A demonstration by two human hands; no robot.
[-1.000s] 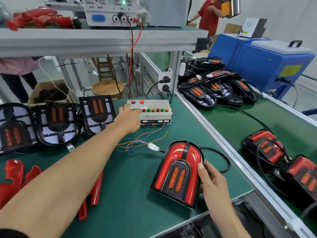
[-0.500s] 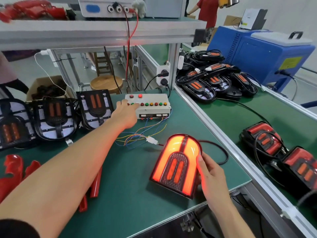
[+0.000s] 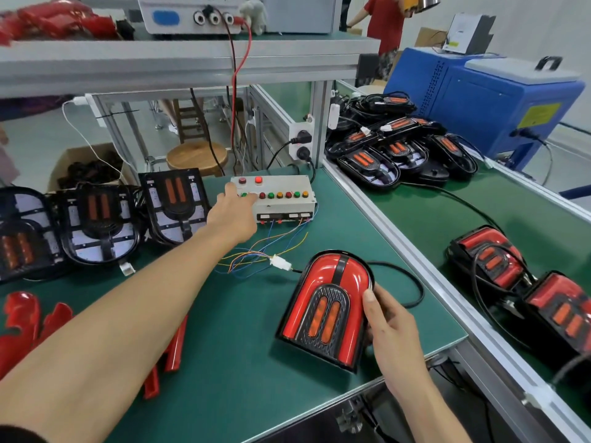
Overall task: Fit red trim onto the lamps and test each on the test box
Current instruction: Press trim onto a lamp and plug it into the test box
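Lamp (image 3: pixel 324 310) dark again, red glow of half a second ago gone. Left hand (image 3: pixel 232 215) shifted right along test box (image 3: pixel 281 204) buttons.

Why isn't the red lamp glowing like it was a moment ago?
The lamp lit up bright orange-red half a second ago and is dark again now. The left hand has slid a little to the right along the buttons of the test box. The right hand still holds the lamp's right edge, and the lamp is still plugged into the box's wires.
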